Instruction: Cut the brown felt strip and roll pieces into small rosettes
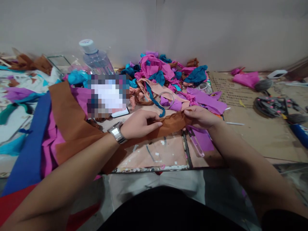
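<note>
A long strip of brown fabric [172, 124] stretches between my two hands above the table, its upper edge gathered or folded. My left hand [141, 123], with a metal watch on the wrist, pinches the strip between thumb and fingers. The thumb and fingers of my right hand [201, 117] close on the strip's right end. From my left hand the brown cloth trails left under the forearm toward a wider brown piece [69, 112]. Just below my right hand lie a pink thread snipper [196, 142] and a purple fabric piece [207, 141].
Behind my hands is a heap of pink, teal and purple scraps [156, 67], with a clear ring [166, 100] in front. A white-capped bottle [96, 59] and a blurred-out screen [108, 96] stand left. Cardboard [231, 128] and a dark round pincushion-like thing [271, 106] lie right.
</note>
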The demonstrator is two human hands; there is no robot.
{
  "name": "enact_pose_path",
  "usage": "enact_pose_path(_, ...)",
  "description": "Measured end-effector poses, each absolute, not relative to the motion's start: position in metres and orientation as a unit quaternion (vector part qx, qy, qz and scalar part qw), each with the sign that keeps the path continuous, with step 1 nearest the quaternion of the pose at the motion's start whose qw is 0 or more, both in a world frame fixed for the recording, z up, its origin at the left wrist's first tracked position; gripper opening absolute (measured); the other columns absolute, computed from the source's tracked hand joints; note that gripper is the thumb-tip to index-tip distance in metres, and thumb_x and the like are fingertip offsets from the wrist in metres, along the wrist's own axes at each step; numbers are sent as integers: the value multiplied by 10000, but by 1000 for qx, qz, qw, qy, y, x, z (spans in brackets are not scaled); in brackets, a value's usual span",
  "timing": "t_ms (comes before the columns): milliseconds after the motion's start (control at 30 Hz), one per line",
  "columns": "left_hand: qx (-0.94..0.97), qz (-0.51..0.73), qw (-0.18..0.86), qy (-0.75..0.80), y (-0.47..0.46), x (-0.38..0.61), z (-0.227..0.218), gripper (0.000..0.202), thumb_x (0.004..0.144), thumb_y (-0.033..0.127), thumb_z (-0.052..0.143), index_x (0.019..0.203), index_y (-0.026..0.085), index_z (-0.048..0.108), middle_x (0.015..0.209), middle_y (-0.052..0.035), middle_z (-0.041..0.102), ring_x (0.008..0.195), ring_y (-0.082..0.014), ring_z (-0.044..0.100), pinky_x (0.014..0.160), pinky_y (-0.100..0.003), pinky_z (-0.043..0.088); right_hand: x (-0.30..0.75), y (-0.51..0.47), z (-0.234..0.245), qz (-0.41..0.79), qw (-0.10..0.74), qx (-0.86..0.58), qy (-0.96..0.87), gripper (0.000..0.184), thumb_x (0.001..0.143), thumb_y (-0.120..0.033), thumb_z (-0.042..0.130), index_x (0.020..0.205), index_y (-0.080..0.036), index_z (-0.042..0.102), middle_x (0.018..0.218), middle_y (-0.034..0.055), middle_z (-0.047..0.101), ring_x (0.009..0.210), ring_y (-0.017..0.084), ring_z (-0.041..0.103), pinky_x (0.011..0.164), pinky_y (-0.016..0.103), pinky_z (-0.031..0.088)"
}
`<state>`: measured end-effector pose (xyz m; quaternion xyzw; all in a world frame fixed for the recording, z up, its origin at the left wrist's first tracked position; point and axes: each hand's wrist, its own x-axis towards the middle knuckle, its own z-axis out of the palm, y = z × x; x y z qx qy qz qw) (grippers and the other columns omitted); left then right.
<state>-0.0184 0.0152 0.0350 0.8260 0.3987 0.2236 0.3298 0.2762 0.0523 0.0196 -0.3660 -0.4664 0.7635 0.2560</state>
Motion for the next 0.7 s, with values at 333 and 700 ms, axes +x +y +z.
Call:
enact_pose_path(333,825,220,345,391,16,-20,37,326,974,455,600,843,170,686,724,-6,628,664,-133,535,632,-270,382,280,54,17,768,294,-360,-441,452,742,-588,853,894,-176,744,1015,107,814,918,271,776,820,389,661)
enact_pose_path(700,828,214,344,387,16,-18,36,327,976,463,593,858,175,694,732,-8,644,662,-133,531,629,-270,378,279,56,12,730,272,-385,-495,429,818,-653,739,923,-238,770,1009,79,809,1058,261,749,878,366,613)
